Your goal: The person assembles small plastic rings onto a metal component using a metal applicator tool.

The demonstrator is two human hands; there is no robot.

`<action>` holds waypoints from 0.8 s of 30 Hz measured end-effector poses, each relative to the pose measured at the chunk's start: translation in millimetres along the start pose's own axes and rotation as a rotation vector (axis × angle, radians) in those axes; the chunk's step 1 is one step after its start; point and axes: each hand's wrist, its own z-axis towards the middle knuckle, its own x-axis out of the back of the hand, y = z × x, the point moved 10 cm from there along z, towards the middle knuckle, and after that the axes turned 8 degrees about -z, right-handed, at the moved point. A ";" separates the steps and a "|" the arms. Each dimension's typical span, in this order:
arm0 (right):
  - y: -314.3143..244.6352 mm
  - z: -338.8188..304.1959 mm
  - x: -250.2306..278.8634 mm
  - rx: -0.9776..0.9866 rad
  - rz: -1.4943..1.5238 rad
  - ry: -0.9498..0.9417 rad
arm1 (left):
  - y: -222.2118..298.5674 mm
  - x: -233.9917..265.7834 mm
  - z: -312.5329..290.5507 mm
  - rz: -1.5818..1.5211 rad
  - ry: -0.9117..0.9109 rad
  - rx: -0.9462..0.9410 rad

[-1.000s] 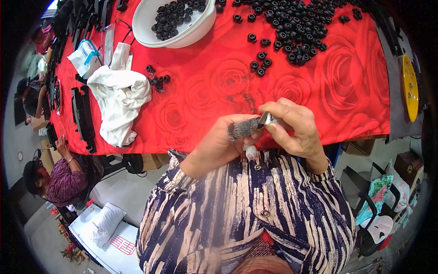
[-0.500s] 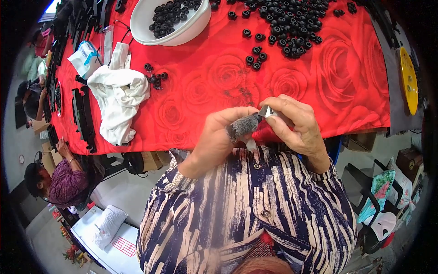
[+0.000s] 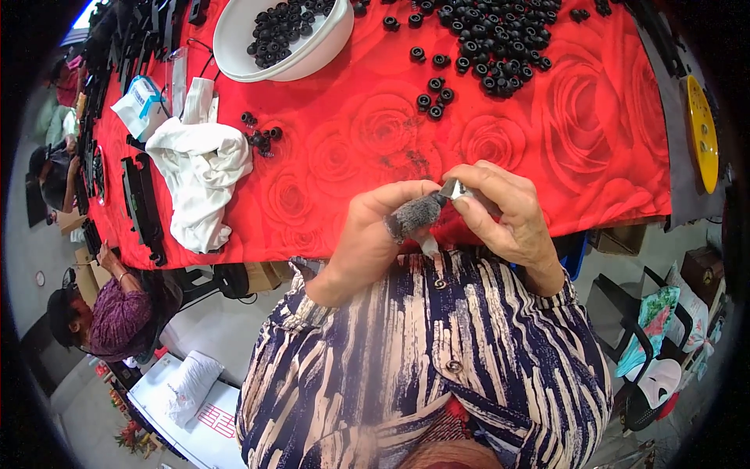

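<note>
Close to my body, over the near edge of the red table, my two hands meet. My left hand (image 3: 363,242) is closed, pinching a small black part (image 3: 447,192) at its fingertips. A fuzzy dark-grey finger cover (image 3: 416,216) wraps one of its fingers, and a whitish tip pokes out just below. Between the thumb and forefinger of my right hand (image 3: 508,215) is a small shiny metal piece (image 3: 459,188), pressed against the black part. Its exact kind is hidden by the fingers. Dark crumbs (image 3: 410,162) lie on the cloth just beyond.
A red rose-patterned cloth (image 3: 336,156) covers the table. Many black round parts (image 3: 500,47) are heaped at the far side, with more in a white bowl (image 3: 344,39). White fabric (image 3: 199,172) and long black strips (image 3: 141,207) lie left. A yellow plate (image 3: 701,133) is right; another person (image 3: 117,313) sits left.
The view has shifted slightly, so the table things sit a little further left. Both hands keep their grip, and the black part and metal piece remain together.
</note>
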 end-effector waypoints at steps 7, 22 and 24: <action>4.2 -0.4 -3.1 -0.034 -0.045 -0.082 | -4.3 8.0 0.8 -0.002 0.013 0.012; -19.7 -9.3 -15.7 0.223 -0.048 -0.226 | -21.9 6.7 7.8 -0.292 -0.085 0.223; -17.1 -2.8 -3.5 0.172 -0.049 -0.124 | -15.9 4.2 6.0 -0.224 0.009 0.180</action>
